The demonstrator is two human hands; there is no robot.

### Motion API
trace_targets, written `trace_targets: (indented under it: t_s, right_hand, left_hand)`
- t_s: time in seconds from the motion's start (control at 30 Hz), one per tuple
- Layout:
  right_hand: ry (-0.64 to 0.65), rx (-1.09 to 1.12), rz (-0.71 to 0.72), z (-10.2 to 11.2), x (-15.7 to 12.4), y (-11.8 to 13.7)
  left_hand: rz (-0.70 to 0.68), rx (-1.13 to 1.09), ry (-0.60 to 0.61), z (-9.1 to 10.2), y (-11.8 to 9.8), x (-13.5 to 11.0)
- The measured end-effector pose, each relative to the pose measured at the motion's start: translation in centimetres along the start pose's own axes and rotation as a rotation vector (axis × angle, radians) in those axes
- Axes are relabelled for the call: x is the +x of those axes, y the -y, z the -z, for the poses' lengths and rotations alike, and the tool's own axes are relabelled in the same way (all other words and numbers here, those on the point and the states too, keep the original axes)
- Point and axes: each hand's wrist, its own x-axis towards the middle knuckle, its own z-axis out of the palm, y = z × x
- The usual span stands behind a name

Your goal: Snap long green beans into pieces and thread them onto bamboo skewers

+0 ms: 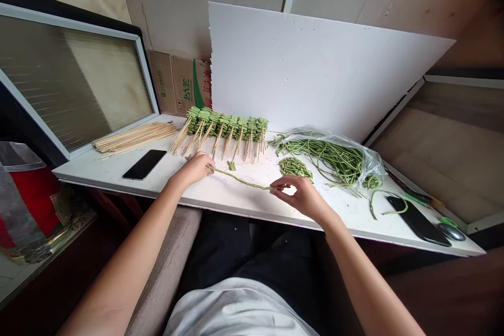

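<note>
My left hand (192, 168) and my right hand (295, 197) both grip a long green yard-long bean (240, 180), stretched across the white table (236, 202). Its left end disappears into my left fingers, and my right fingertips pinch it near the other end. Behind my hands stands a row of beans threaded on bamboo skewers (226, 126). A short bean piece (231, 166) lies just right of my left hand. A heap of folded beans (295, 167) lies beyond my right hand, next to a clear plastic bag of long beans (334, 160).
A bundle of bare bamboo skewers (134, 137) and a black phone (144, 164) lie at the left of the table. A dark tablet or phone (417, 220) and a computer mouse (451, 231) sit at the right. A white board (315, 68) stands behind, with a cardboard box (179, 84) at its left.
</note>
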Motion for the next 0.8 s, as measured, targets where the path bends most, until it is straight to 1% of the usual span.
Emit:
trace_targets:
  t_s: [0.07, 0.1, 0.13, 0.17, 0.23, 0.3, 0.37, 0.43, 0.53, 0.67, 0.8]
  right_hand:
    - [-0.029, -0.002, 0.028, -0.2, 0.1, 0.1]
    - [-0.039, -0.001, 0.042, -0.3, 0.1, 0.2]
    - [-0.047, 0.002, 0.055, -0.5, 0.1, 0.3]
    - [-0.056, 0.008, 0.064, -0.7, 0.0, 0.5]
    - [-0.077, 0.033, 0.075, -1.0, 0.0, 0.9]
    - [-0.094, 0.073, 0.073, -1.4, 0.0, 1.3]
    - [-0.100, 0.121, 0.063, -1.6, -0.1, 1.7]
    - [-0.104, 0.169, 0.046, -1.7, -0.1, 1.9]
    - [-0.127, 0.251, 0.004, -1.6, 0.0, 1.9]
    - [-0.163, 0.350, -0.059, -1.3, 0.0, 1.2]
    - [-0.138, 0.481, -0.088, -1.0, -0.2, 0.5]
  left_hand:
    - [0.001, 0.006, 0.079, 0.5, -1.4, -0.5]
    - [-0.054, -0.012, 0.136, 0.7, -2.5, -0.8]
    - [-0.139, -0.052, 0.190, 0.9, -4.0, -1.3]
    - [-0.215, -0.120, 0.212, 0.9, -5.5, -1.7]
    - [-0.316, -0.280, 0.162, 0.4, -8.9, -2.8]
    - [-0.392, -0.397, 0.115, -0.5, -11.8, -3.7]
    - [-0.399, -0.470, 0.155, -1.6, -13.7, -4.3]
    - [-0.361, -0.550, 0.175, -2.3, -14.5, -4.6]
    - [-0.310, -0.627, 0.167, -2.4, -14.4, -4.6]
    - [-0.301, -0.593, 0.157, -1.9, -14.1, -4.4]
    - [-0.323, -0.531, 0.160, -1.6, -14.1, -4.4]
